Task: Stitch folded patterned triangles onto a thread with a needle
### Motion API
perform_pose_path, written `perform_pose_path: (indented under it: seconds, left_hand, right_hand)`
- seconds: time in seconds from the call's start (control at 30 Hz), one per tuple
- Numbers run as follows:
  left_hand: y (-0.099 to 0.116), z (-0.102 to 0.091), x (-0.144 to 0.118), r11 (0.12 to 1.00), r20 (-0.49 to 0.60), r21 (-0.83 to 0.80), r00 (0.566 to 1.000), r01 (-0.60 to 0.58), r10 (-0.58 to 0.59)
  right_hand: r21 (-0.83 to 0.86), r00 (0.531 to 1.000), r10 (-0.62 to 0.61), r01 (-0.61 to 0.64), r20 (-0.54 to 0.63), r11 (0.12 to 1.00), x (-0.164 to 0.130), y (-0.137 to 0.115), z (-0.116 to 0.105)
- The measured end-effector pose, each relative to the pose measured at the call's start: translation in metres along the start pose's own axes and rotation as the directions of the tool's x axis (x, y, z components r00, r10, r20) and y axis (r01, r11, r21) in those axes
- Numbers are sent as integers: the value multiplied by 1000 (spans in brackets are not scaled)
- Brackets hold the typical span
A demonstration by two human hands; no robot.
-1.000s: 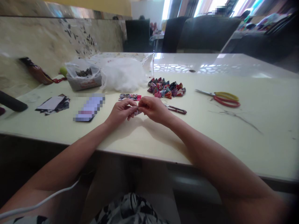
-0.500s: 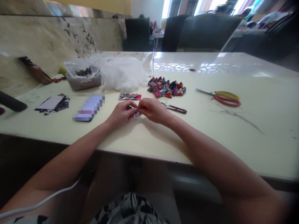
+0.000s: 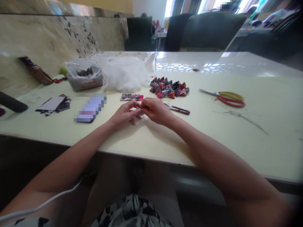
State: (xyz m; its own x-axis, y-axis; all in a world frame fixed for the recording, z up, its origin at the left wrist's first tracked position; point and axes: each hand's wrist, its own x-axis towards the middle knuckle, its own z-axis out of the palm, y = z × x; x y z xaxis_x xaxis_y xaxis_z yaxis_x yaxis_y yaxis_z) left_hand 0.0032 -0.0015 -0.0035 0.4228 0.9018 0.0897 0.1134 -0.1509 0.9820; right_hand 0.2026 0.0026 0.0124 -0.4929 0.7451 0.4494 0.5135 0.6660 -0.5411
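Fabric scrap [image 3: 141, 112] is pinched narrowly between left hand [image 3: 126, 113] and right hand [image 3: 156, 111], seemingly being sewn; steady tension is called for.

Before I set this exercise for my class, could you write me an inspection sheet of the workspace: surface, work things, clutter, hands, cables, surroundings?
Surface: pale table, glossy at the far end.
Work things: small fabric piece, mostly hidden by fingers; patterned fabric strip, pointed fabric pieces and thread snips beyond the hands; white stuffing further back.
Clutter: phone, tilted brown bottle, loose threads, scissors with yellow and red handles.
Hands: left hand and right hand meet at the small fabric piece; each one's exact grip is unclear.
Cables: white cable over the left forearm.
Surroundings: leaf-patterned wall at left, dark chairs behind.
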Motion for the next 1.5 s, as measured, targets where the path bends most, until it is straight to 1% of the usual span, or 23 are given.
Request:
perform_pose_path:
  seconds: [0.17, 0.37, 0.47, 0.6, 1.03, 1.33, 1.5]
  left_hand:
    - [1, -1, -1, 1000, -16, -19, 1000, -23, 23]
    - [3, 0, -1, 997, 12, -57, 999, 44, -43]
    - [2, 0, -1, 998, 22, -69, 1000, 13, -12]
    - [1, -2, -1, 999, 2, -43, 1000, -31, 31]
    - [3, -1, -1, 999, -44, 0, 998, -53, 53]
    - [1, -2, 1, 998, -26, 11, 998, -59, 59]
    - [-1, -2, 1, 997, -9, 38, 997, -73, 74]
  right_hand:
    - [0, 1000, 1, -1, 9, 1000, 0, 1, 0]
    - [-15, 1000, -6, 6, 12, 1000, 0, 1, 2]
    - [-6, 1000, -7, 7, -2, 1000, 0, 0, 2]
    - [4, 1000, -3, 3, -23, 1000, -1, -1, 1]
    - [-4, 1000, 24, -24, -6, 1000, -1, -2, 1]
    - [-7, 999, 30, -30, 13, 1000, -1, -4, 1]
    - [-42, 998, 48, -46, 36, 998, -1, -5, 1]
